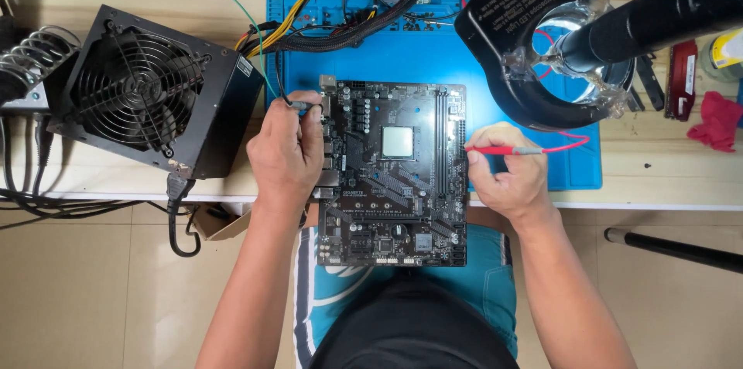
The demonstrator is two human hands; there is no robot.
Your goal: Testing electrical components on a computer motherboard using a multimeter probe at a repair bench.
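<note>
A black computer motherboard (402, 199) lies flat, half on the blue work mat (410, 59) and half over the table's front edge, with a silver processor (398, 141) seated near its middle. My left hand (288, 154) rests at the board's left edge and pinches a black test probe (303, 105) whose tip touches the board's upper left corner. My right hand (507, 175) sits at the board's right edge and grips a red test probe (503, 151), its tip pointing left onto the board's right rim.
A black power supply (151, 90) with a round fan grille stands at the left, its bundled cables (340, 25) running across the mat's back. A black ring lamp with magnifier (542, 44) hangs over the right. A coiled iron stand (31, 56) and a red cloth (716, 121) flank the table.
</note>
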